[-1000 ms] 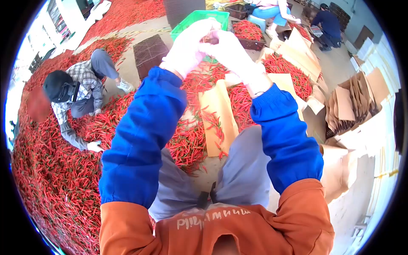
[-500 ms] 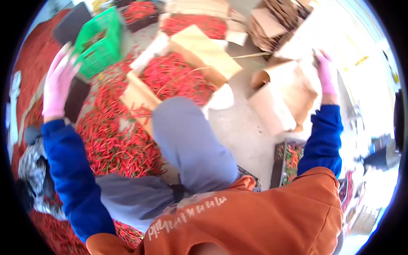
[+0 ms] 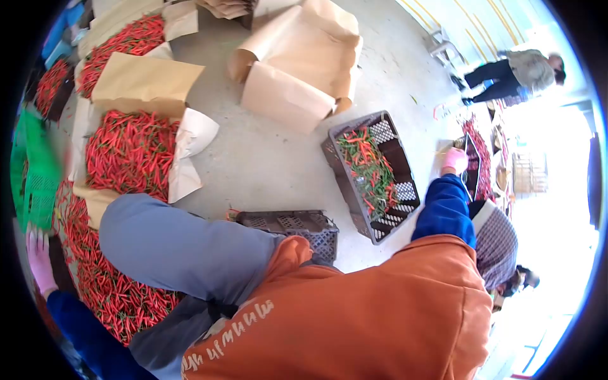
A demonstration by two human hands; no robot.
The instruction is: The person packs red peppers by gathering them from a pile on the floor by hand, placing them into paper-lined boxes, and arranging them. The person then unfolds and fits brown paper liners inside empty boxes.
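My left hand (image 3: 40, 258), in a pink glove, is open with the fingers spread, and I see nothing in its grasp. Just beyond its fingertips is the green crate (image 3: 38, 180); I cannot tell whether I am touching it. To the right of that hand lies a loose heap of red chillies (image 3: 123, 294), and farther beyond it a box lined with brown paper (image 3: 144, 83) is full of red chillies too.

My right hand (image 3: 455, 161) is stretched well out from the left one, its fingers bunched at the near side of a dark container (image 3: 472, 170). I cannot tell whether they close on its edge. To the left of this hand, a dark plastic crate (image 3: 345, 193) holds mixed red and green chillies, and farther left and nearer me another crate (image 3: 324, 242) is beside my leg. Beyond these, left of my right hand, is an open sheet of folded brown paper (image 3: 310, 60). A person in a checked top (image 3: 497, 247) bends on the near side of my right hand.
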